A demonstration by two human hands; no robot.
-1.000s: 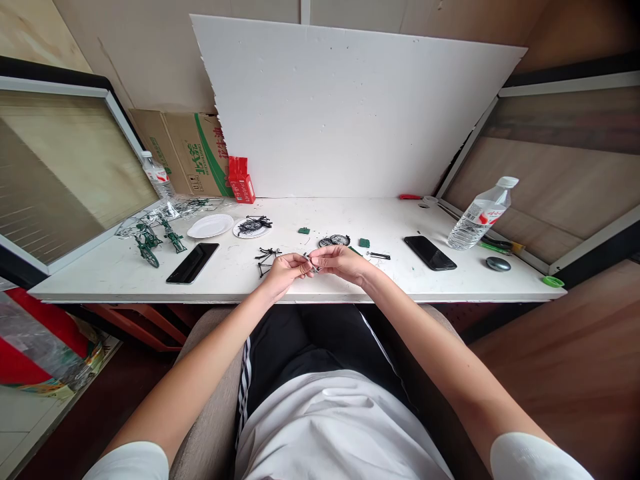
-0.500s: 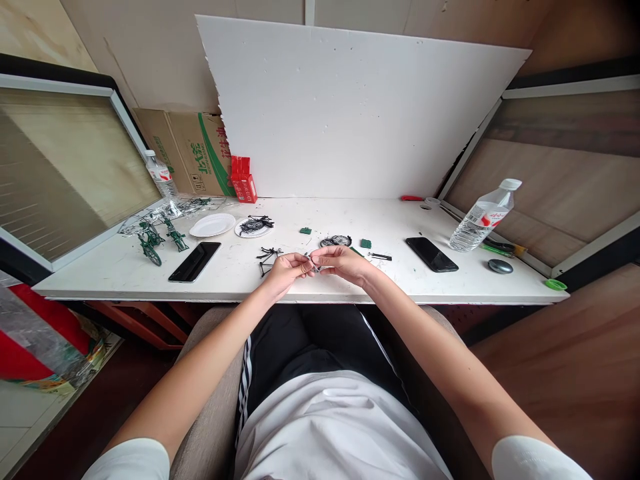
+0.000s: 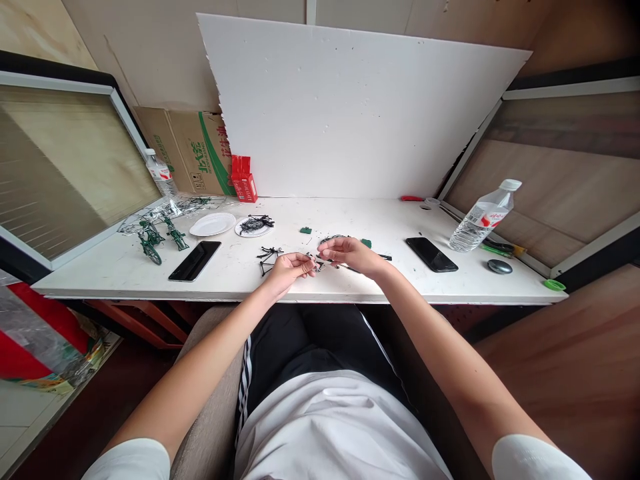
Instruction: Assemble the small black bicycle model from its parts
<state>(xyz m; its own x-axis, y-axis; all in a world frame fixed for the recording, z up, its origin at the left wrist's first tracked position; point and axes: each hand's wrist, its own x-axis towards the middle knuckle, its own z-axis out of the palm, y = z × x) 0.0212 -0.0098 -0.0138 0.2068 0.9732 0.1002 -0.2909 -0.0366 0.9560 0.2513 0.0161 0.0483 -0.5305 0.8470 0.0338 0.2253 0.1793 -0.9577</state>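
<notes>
The one camera sits on the person's head, above and behind the grip of the left hand (image 3: 293, 268), facing forward and down.

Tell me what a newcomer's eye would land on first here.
Probably the large white board standing along the back of the white desk. Next, the left hand pinching a small part near the front edge, with the right hand close beside it. Then the labelled water bottle at right and green model-bicycle parts at left.

We see a black part (image 3: 271, 251) left of centre, a green piece (image 3: 305, 230) above, white bench (image 3: 235, 275), black trousers (image 3: 305, 333) striped white.
</notes>
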